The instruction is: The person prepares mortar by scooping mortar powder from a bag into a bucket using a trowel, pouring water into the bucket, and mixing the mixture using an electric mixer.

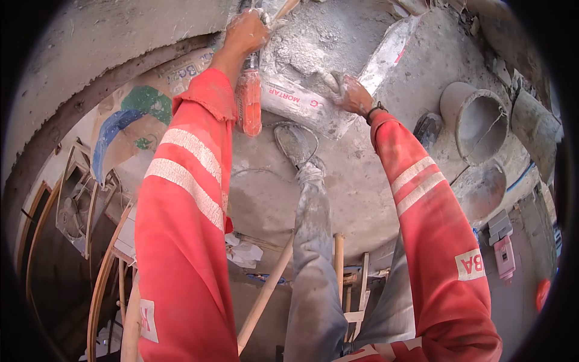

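At the top, my left hand [246,31] is closed, its fingers curled beside a wooden stick [287,8]; what they grip is hard to make out. An orange-red tool [249,104] with a metal neck lies just below this hand. My right hand [353,95] pinches the edge of a dusty white bag [295,99] printed "MORTAR". Between and beyond both hands, grey powder [310,45] is heaped on the opened bag.
Two buckets [482,127] [480,190] stand at right, near a dark shoe [427,130]. My dusty shoe [297,143] is below the bag. Wooden poles [265,292] rise from below. A blue and green printed sack [145,102] lies left. A pink object [504,256] is lower right.
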`<move>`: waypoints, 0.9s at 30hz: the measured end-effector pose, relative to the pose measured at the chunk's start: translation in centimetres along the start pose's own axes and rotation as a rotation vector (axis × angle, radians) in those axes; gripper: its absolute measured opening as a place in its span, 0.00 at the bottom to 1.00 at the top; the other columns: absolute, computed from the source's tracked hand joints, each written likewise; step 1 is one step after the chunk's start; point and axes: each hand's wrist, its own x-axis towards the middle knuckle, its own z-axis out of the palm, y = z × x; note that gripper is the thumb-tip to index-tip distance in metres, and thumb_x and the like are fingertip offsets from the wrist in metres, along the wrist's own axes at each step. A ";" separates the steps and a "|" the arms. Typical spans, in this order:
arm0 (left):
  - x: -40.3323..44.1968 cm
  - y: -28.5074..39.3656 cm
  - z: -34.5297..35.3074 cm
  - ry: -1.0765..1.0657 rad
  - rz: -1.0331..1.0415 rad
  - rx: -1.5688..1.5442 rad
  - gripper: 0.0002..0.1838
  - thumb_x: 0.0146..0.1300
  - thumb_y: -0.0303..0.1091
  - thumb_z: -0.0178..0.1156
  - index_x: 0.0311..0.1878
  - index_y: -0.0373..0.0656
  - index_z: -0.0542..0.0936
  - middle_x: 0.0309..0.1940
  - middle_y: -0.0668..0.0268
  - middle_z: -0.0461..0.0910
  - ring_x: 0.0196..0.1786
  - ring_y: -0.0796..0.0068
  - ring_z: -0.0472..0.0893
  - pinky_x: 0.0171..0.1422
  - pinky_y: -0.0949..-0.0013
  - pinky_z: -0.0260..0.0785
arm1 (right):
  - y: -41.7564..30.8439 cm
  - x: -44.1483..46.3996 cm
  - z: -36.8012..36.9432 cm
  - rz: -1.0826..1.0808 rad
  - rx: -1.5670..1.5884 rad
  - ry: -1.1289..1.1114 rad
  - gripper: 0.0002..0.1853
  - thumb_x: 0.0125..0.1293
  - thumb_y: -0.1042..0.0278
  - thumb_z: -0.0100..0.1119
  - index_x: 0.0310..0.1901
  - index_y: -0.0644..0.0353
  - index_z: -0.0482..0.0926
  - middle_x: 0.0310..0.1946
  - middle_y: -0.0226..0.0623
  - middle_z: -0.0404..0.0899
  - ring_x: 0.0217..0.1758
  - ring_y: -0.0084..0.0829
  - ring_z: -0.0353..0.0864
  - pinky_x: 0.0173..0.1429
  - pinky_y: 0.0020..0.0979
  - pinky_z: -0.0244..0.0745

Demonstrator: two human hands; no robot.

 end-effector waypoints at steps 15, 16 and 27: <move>-30.6 12.8 3.9 0.251 -0.729 -0.363 0.22 0.56 0.21 0.57 0.56 0.36 0.72 0.50 0.54 0.76 0.52 0.60 0.77 0.56 0.62 0.68 | -1.5 -17.4 -14.5 0.258 0.284 0.012 0.32 0.59 0.51 0.57 0.62 0.63 0.66 0.54 0.54 0.73 0.57 0.52 0.71 0.61 0.46 0.65; -32.8 13.7 4.6 0.161 -0.742 -0.297 0.25 0.55 0.22 0.59 0.58 0.34 0.69 0.54 0.50 0.73 0.56 0.56 0.73 0.61 0.60 0.63 | -2.0 -19.3 -16.1 0.295 0.336 -0.007 0.32 0.59 0.52 0.57 0.61 0.63 0.66 0.54 0.55 0.73 0.56 0.52 0.71 0.60 0.46 0.65; -32.3 27.2 5.1 -0.150 -0.751 -0.437 0.35 0.53 0.30 0.63 0.64 0.28 0.63 0.62 0.43 0.67 0.67 0.48 0.64 0.73 0.58 0.52 | 1.9 -42.0 -25.1 0.849 0.378 0.446 0.27 0.57 0.59 0.58 0.55 0.67 0.72 0.38 0.56 0.80 0.43 0.54 0.79 0.48 0.45 0.73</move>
